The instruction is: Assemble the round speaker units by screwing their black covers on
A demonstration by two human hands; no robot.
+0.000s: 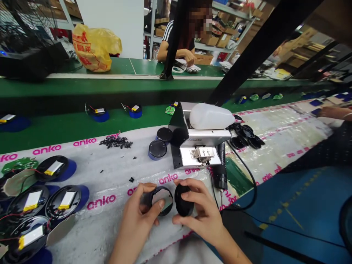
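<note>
My left hand (147, 211) is closed on a round dark housing (166, 203) whose face toward me carries a pale disc. Close beside it, my right hand (199, 205) grips a round black cover (183, 200) by its edge, fingers on top and thumb below. A narrow gap separates the two parts. Beyond my hands stand two blue housings with black tops (157, 149), against a silver screw-feeder machine (202, 146). An electric screwdriver (221, 172) lies along the machine's right side.
Several blue housings with batteries and wires (62, 200) crowd the left. Small black pieces (116, 142) lie heaped on the plastic sheet. Black covers (246, 135) are piled right of the machine. A green conveyor (68, 126) carries more housings. Another person (180, 47) sits across.
</note>
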